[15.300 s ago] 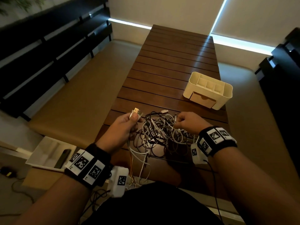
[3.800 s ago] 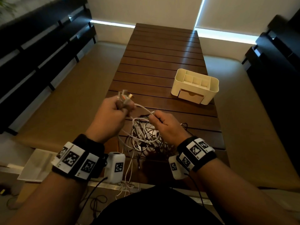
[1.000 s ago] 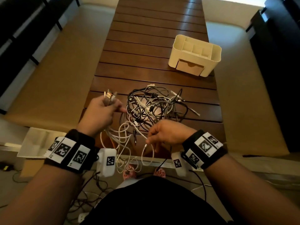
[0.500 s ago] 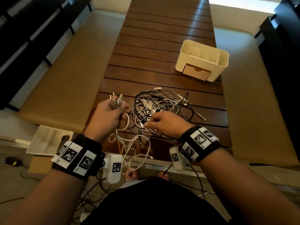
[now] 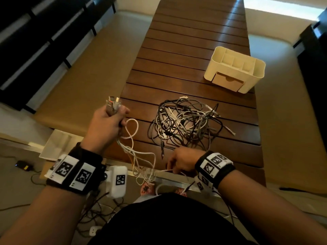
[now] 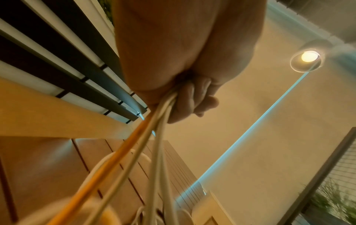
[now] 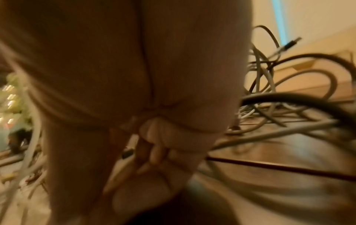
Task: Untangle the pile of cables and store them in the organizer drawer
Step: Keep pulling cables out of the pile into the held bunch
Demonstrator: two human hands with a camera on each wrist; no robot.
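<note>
A tangled pile of black, grey and white cables (image 5: pixel 185 124) lies on the slatted wooden table (image 5: pixel 194 50). My left hand (image 5: pixel 108 121) is raised left of the pile and grips a bunch of cable plugs (image 5: pixel 112 105); white and orange cords (image 6: pixel 154 137) trail down from its fist over the table's near edge. My right hand (image 5: pixel 178 160) sits at the near edge and pinches a thin white cable (image 5: pixel 162 171). The cream organizer (image 5: pixel 235 68) stands at the far right with its drawer (image 5: pixel 227 83) closed.
Tan cushioned benches (image 5: pixel 85 82) flank the table on both sides. A white tray (image 5: pixel 58 145) and loose cords (image 5: pixel 99 207) lie on the floor at the left. Dark slatted panels (image 5: pixel 35 41) rise at the far left.
My right hand has pulled back from the pile to the table's near edge, drawing a white cable with it. The left hand keeps its grip on the plugs, held slightly higher.
</note>
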